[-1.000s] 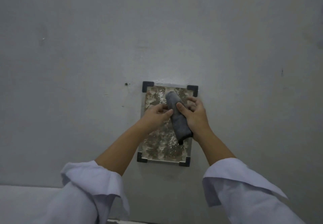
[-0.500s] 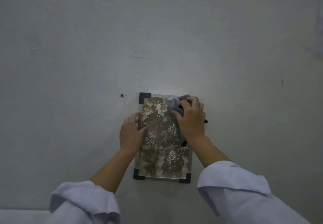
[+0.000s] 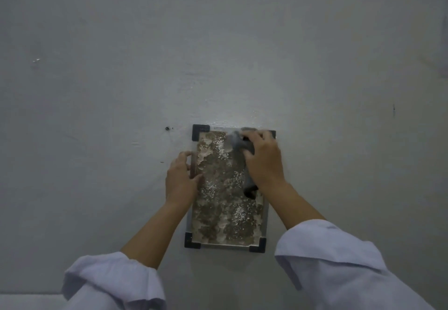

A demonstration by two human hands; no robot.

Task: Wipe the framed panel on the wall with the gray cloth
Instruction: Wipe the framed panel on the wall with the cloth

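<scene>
Framed panel (image 3: 226,188) mounted flat on gray wall (image 3: 242,43), lower centre of the wall area in view; black corner caps at all four corners, top-right one mostly covered. Surface mottled brown with white powdery specks, thickest mid-left and lower-right.

Right hand (image 3: 264,162) at panel's top-right corner, grip closed around gray cloth (image 3: 238,141), pressing it onto the surface; cloth tail hanging below the palm near the right edge. Left hand (image 3: 180,179) on panel's left edge, grip loosely curled, thumb over the frame, fingers flat on the wall beside it. Bracing only, nothing pinched.

Step in hand, judged: first pass from the top. Most of the surface still dirty.

To do well:
- keep left-hand brace firm, else frame may shift
- flatten cloth for wider contact, tuck in the tail
- overlapping strokes from top edge down to bottom edge, so powder falls onto unwiped area
- finish along edges and into corner caps
</scene>
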